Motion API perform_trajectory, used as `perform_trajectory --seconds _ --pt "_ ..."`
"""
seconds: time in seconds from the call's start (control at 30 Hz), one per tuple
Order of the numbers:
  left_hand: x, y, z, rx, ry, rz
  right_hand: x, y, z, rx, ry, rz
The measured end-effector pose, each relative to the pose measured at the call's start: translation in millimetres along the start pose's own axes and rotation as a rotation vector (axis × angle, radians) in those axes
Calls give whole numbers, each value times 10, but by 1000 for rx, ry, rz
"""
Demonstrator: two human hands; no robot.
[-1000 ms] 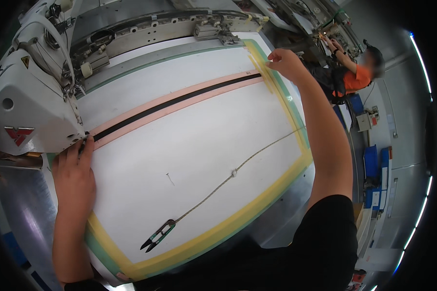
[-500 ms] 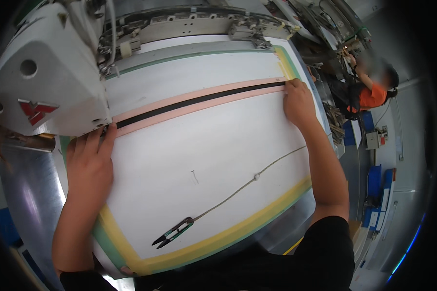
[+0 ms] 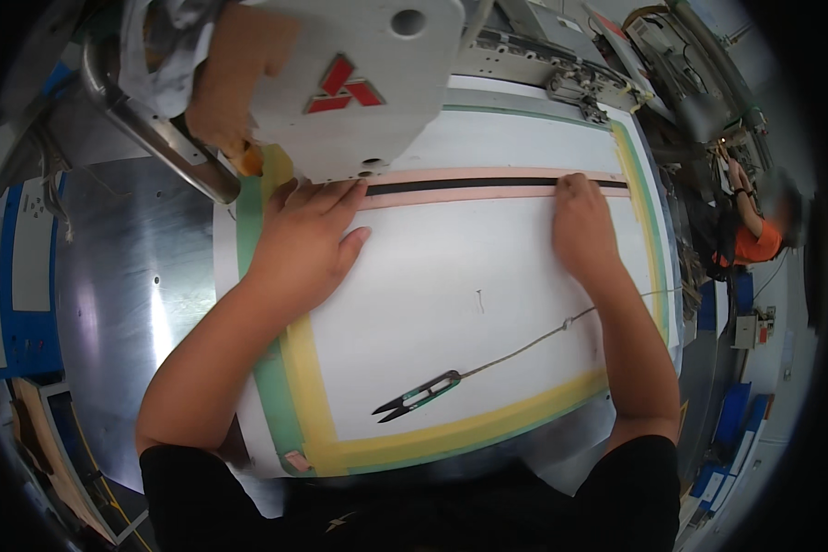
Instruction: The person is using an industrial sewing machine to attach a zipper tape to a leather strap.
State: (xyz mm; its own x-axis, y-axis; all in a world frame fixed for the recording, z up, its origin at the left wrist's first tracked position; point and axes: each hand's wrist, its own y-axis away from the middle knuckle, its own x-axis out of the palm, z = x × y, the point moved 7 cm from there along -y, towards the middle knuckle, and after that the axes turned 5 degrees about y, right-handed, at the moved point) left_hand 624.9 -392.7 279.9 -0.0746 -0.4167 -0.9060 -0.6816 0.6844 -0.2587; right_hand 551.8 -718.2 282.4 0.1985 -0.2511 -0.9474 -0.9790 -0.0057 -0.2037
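My left hand (image 3: 313, 239) lies open with fingertips on the pink-edged black strip (image 3: 446, 186), just below the white machine head (image 3: 386, 64); its thumb rests on the white board (image 3: 451, 248). My right hand (image 3: 581, 221) is curled, fingertips pressed on the strip's right part, thumb mostly hidden. The board has yellow and green taped borders (image 3: 469, 442). Thread snips (image 3: 416, 397) lie near its front edge, tied to a knotted cord (image 3: 524, 348).
A metal table (image 3: 129, 322) extends at left, beside a blue-framed panel (image 3: 23, 285) and a steel tube (image 3: 166, 138). A rail with clamps (image 3: 584, 92) runs behind the board. At right a co-worker in orange (image 3: 754, 241) works at another machine near blue bins (image 3: 729, 419).
My right hand has come down from the board's far right corner onto the strip and shifted left along it. My left thumb has spread downward. The view has turned, showing more on the left.
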Motion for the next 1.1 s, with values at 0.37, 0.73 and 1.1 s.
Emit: perform_trajectory --seconds 0.37,0.73,1.1 --pt "-89 95 -219 67 -110 -40 -464 -407 1670 -439 -504 -169" --pt "-101 84 -211 58 -218 -27 -460 -401 1666 -505 -440 -197" --pt "-113 110 -287 81 -250 -58 -397 -399 1633 -509 -422 -199"
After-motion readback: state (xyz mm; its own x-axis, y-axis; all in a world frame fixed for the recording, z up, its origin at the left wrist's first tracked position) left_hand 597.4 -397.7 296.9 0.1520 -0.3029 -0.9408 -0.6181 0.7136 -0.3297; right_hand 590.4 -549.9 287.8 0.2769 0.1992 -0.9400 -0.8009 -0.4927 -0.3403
